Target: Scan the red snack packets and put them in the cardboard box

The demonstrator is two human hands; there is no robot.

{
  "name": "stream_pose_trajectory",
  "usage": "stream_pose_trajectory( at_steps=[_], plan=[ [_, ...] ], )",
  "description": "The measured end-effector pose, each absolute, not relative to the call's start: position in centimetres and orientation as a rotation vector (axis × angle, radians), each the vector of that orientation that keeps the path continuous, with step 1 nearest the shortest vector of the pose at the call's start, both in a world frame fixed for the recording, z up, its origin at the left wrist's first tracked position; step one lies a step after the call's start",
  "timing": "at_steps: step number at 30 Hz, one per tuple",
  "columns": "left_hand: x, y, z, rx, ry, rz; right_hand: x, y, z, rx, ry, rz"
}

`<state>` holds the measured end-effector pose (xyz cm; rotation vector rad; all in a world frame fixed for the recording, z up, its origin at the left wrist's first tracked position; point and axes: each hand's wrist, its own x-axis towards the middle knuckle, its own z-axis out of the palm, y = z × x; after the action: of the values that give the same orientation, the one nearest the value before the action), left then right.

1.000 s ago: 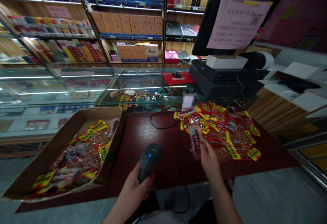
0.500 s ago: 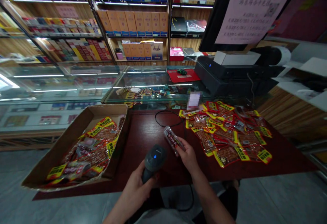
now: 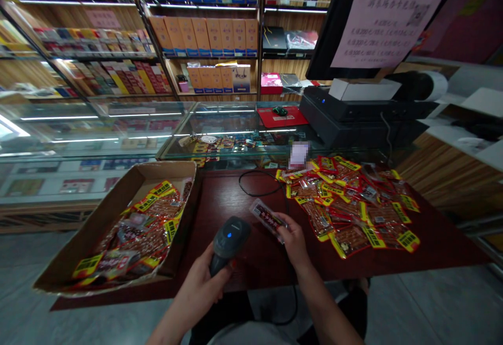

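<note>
My left hand (image 3: pixel 208 277) is wrapped round the handle of a dark grey barcode scanner (image 3: pixel 231 235) with a lit blue light on top. Between the thumb and fingers of my right hand (image 3: pixel 291 237) is a slim clear-wrapped snack packet (image 3: pixel 267 216) with a dark printed label. Its far end points up and left, above the dark red table (image 3: pixel 220 190). The scanner's head is a little left of the packet, apart from it. Right of my right hand lies a heap of red and yellow snack packets (image 3: pixel 349 206).
An open cardboard box (image 3: pixel 184 224) with similar packets stands at the table's left. A black cable (image 3: pixel 240 185) loops across the tabletop. Behind are a glass display counter (image 3: pixel 173 148), a red mouse pad (image 3: pixel 267 118) and a monitor (image 3: pixel 334 35) on a black cash drawer (image 3: pixel 334 125).
The scanner in my left hand has shifted slightly left and tilted, its head turned more toward the right. The packet in my right hand has turned to lie flatter.
</note>
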<state>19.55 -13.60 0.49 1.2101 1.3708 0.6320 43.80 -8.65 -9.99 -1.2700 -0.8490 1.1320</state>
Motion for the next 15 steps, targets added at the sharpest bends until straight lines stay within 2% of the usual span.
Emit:
stream_pose_trajectory(
  at_steps=[15],
  plan=[
    [19.0, -14.1, 0.6, 1.227, 1.264, 0.575, 43.7, -8.4, -8.7, -1.271, -0.823, 1.138]
  ],
)
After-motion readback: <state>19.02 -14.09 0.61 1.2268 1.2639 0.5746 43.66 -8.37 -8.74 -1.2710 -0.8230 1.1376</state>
